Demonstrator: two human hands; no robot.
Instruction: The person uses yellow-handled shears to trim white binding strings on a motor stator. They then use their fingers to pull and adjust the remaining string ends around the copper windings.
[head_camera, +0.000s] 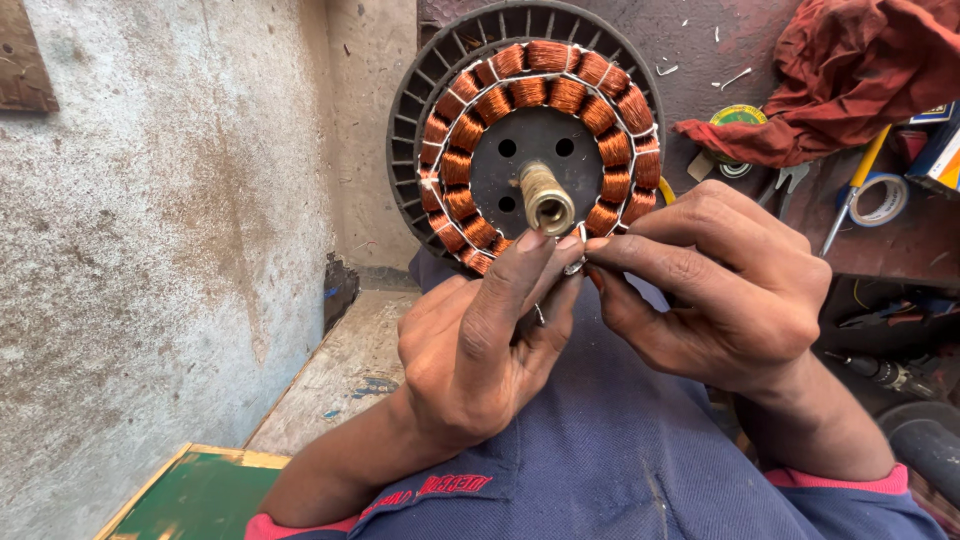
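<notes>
Up close, both hands' fingers (530, 262) pinch thin wire at the stator (527, 135), by a plastered wall (160, 230).

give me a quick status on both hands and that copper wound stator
Left hand and right hand pinch a thin wire end together. Stator upright, lower edge at fingertips. Nothing between.

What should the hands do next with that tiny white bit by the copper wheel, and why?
Probably pull it snug. Both hands, left and right, pinch a small white piece at the lower edge of the copper-wound stator, where white lacing runs along the coils.
</notes>
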